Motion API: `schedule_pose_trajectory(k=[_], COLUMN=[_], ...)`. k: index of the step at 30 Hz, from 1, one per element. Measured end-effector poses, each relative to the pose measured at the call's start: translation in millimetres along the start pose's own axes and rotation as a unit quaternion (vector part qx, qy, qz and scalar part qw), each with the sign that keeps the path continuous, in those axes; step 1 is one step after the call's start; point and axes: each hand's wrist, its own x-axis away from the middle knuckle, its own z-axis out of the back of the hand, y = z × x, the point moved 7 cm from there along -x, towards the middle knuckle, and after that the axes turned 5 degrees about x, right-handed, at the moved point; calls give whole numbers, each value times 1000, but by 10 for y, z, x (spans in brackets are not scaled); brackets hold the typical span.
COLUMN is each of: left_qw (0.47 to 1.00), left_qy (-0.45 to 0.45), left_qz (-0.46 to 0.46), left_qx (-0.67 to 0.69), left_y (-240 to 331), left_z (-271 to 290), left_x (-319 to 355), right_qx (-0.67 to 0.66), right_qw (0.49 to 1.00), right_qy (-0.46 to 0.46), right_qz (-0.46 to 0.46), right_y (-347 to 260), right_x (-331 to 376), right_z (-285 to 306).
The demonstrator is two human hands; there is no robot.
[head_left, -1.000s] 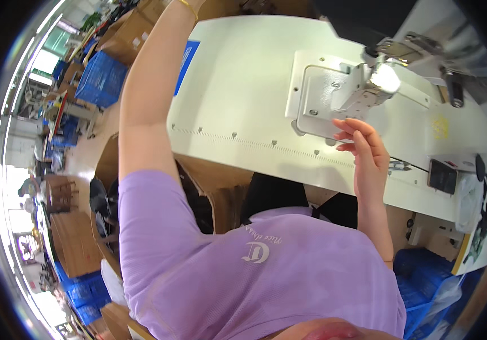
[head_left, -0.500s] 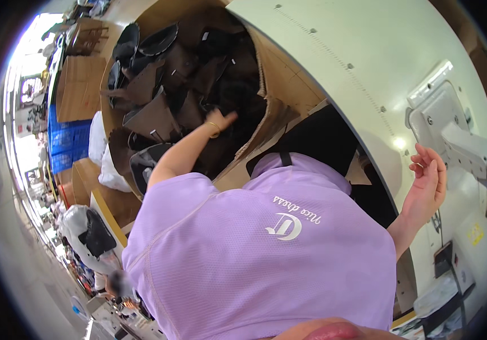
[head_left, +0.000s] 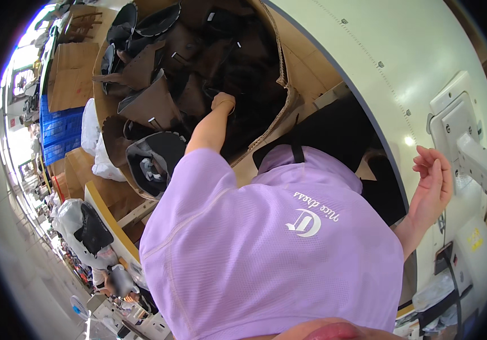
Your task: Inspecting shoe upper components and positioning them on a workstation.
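Observation:
My left hand [head_left: 222, 103] reaches down into a large cardboard box [head_left: 282, 62] full of dark brown and black bag-like pieces [head_left: 151, 105]. Its fingers look curled in at the edge of a dark piece, and the shadow there hides what they hold. A gold-coloured bracelet rings that wrist. Over the pale work table my right hand [head_left: 433, 181] is raised, palm turned inward, with loosely bent fingers and nothing in it. A white machine part [head_left: 463, 122] with bolts and a jointed arm is close beside it.
The pale table [head_left: 362, 62] curves along the right, with a dark phone-like object [head_left: 444, 255] near its lower end. White plastic bags [head_left: 103, 150], a blue crate [head_left: 61, 130] and cardboard [head_left: 73, 71] stand left of the box. Further off, a person [head_left: 121, 280] is by machines and a fan.
My left hand has shifted a little right and up in the box, its fingers now drawn in rather than spread. My body has turned slightly. My right hand keeps nearly the same pose.

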Motion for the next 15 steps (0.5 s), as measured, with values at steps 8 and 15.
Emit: schedule_pose_trajectory(k=[8,15], left_qw=[983,769], left_qy=[-175,474], left_qz=[-37,-360], left_qx=[47,-234], left_y=[-560,341], left_z=[298,1953], left_x=[66,1269], right_qx=[-15,4], right_qw=[998,995], right_qy=[-53,-97], right_qz=[-29,-34], right_y=[118,192], right_x=[-84,15], right_z=[-247,-450])
